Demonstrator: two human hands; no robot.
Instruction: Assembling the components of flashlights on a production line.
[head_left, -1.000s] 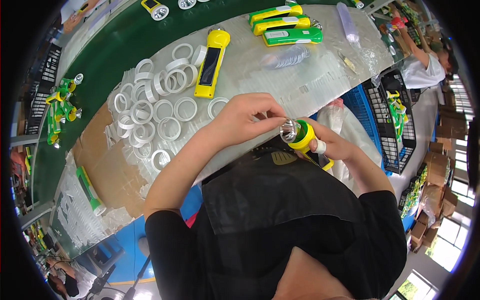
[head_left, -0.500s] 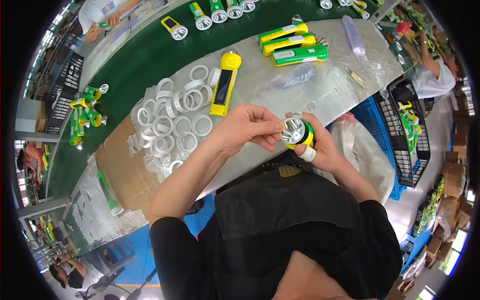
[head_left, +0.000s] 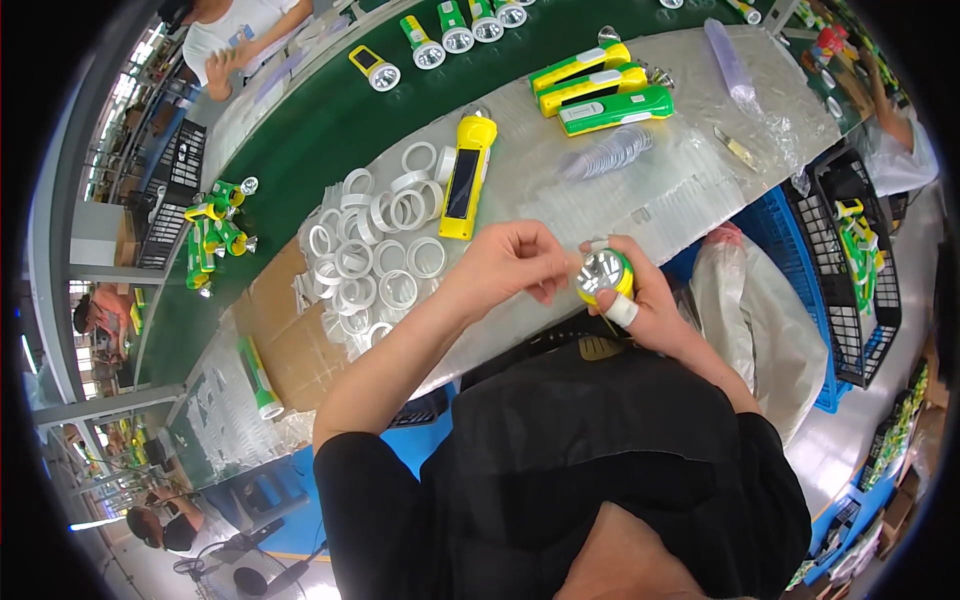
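Observation:
My right hand [head_left: 645, 305], with white tape round its thumb, grips a green-and-yellow flashlight [head_left: 625, 267]. The shiny reflector [head_left: 601, 272] of its head faces up. Just left of that rim, my left hand [head_left: 515, 265] holds thumb and forefinger pinched together; whatever sits between the tips is too small to make out. White plastic rings [head_left: 354, 258] lie piled on the bench to the left of my left hand. Beside them rests a yellow flashlight [head_left: 466, 180] with a dark panel. Clear round lenses [head_left: 612, 153] form an overlapping row beyond my hands.
Several flashlight bodies [head_left: 615, 110] lie at the far side of the bench. Finished-looking flashlights [head_left: 457, 38] stand on the green conveyor [head_left: 330, 115]. A small pointed tool [head_left: 735, 148] and plastic sleeves [head_left: 730, 60] lie right. A black crate [head_left: 850, 270] holds more flashlights. Co-workers sit around.
The whole view has shifted, so the bench appears further right and lower. My left fingertips have drawn slightly off the reflector's edge. The right hand keeps its grip on the flashlight.

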